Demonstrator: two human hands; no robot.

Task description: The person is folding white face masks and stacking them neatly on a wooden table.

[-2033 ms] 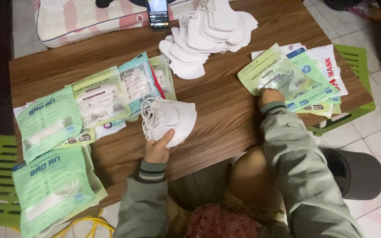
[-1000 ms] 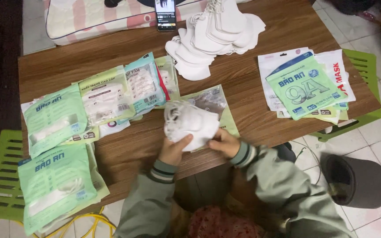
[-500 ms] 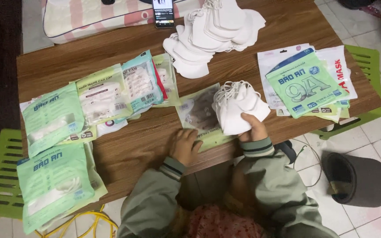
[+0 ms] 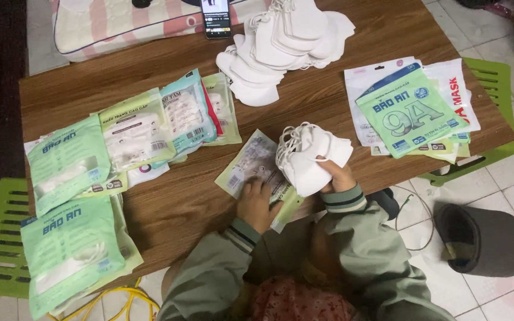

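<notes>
The right hand (image 4: pixel 337 177) grips a stack of white masks (image 4: pixel 310 156) (lifted clear). The left hand (image 4: pixel 256 202) lies flat, unclenched, pinning an empty pouch (image 4: pixel 251 166) on the table (image 4: pixel 179 205); bagging seemingly needs its mouth opened.

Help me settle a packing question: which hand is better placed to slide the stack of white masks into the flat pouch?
Probably the right hand: it grips the stack of white masks just above the pouch, while the left hand presses the pouch flat on the table.
</notes>
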